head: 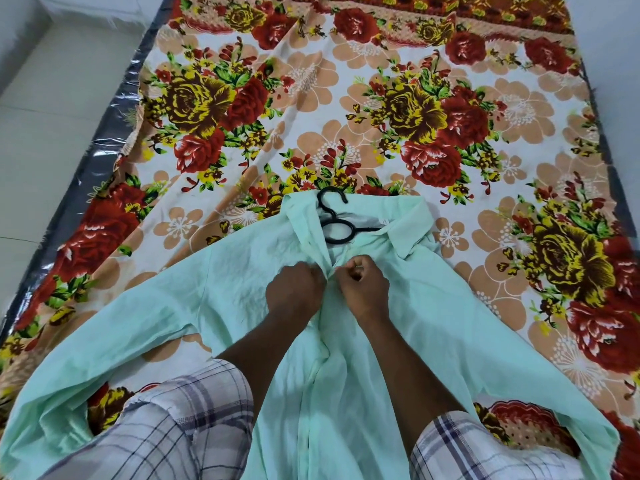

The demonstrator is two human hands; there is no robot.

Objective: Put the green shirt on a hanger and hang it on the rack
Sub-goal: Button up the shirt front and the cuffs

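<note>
The green shirt (214, 292) lies spread face-up on the floral bedsheet (346, 109), collar at the far end and hem toward the near edge, its two sleeves flung out to the left and right so the body stays flat and easy to work on. A black hanger (337, 225) already sits inside it: the hook pokes out past the collar on the far side, and the looped neck shows in the open collar gap, while the arms of the hanger are hidden under the shoulder cloth. That placement looks deliberate, since with the shoulders seated on the hanger the front can be closed while the bed bears the weight. The left hand (294, 289) and the right hand (363, 285) meet at the placket just near of the collar, almost touching each other. Both are curled tight, each pinching one front edge of the shirt between thumb and fingertips and drawing the edges together; it reads as fastening a top button, though the button itself is too small to make out. Closing the front there would keep the shirt from sliding off the hanger when lifted. No rack is in view, so hanging is not yet done. Plaid sleeves (194, 410) frame the near edge.
</note>
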